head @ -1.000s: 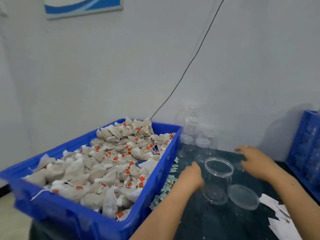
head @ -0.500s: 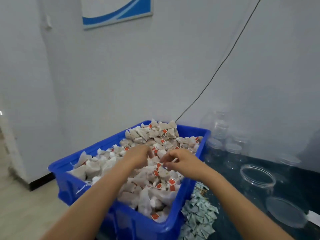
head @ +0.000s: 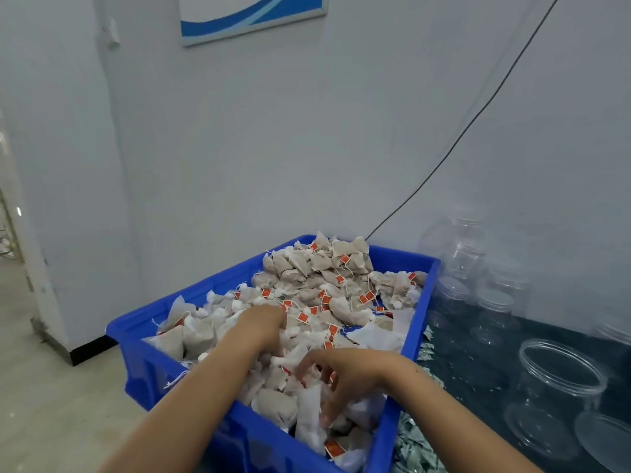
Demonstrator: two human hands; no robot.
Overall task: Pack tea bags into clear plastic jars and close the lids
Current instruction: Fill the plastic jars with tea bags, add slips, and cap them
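A blue crate point(head: 421, 322) holds a heap of tea bags point(head: 327, 278) with red tags. Both my hands are down in the heap near its front. My left hand point(head: 261, 324) digs its curled fingers into the bags at the middle of the crate. My right hand point(head: 345, 373) curls its spread fingers round a few bags close to the front right corner. An open clear jar point(head: 560, 380) stands empty on the dark table point(head: 478, 373) to the right, with its clear lid point(head: 604, 438) lying beside it.
Several more clear jars point(head: 495, 302), some stacked, stand against the wall behind the open jar. Small pale green packets point(head: 415, 445) lie piled between crate and jars. A black cable point(head: 478, 114) runs down the wall. Floor lies to the left.
A second ago my hands were at the open jar on the table. Both have moved left into the crate, and my right hand has since come nearer the front corner.
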